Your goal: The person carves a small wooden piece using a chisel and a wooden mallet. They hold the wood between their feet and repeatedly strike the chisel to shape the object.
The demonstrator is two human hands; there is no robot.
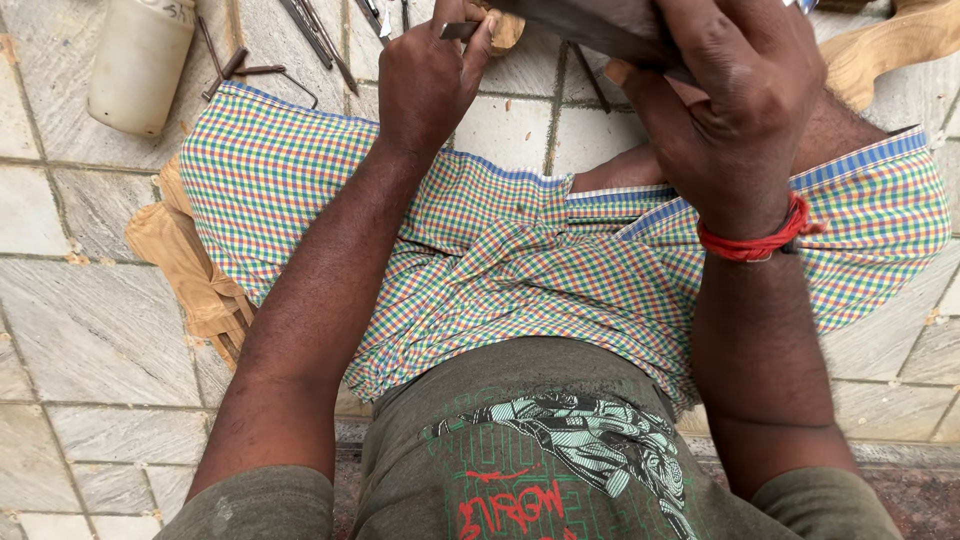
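- On a tiled floor, a seated person in a checked cloth works above the lap.
- Left hand is closed around a thin metal tool.
- Right hand, a red thread at the wrist, clasps a dark piece at the top edge.
- A cream jar stands well apart, beside loose metal tools.
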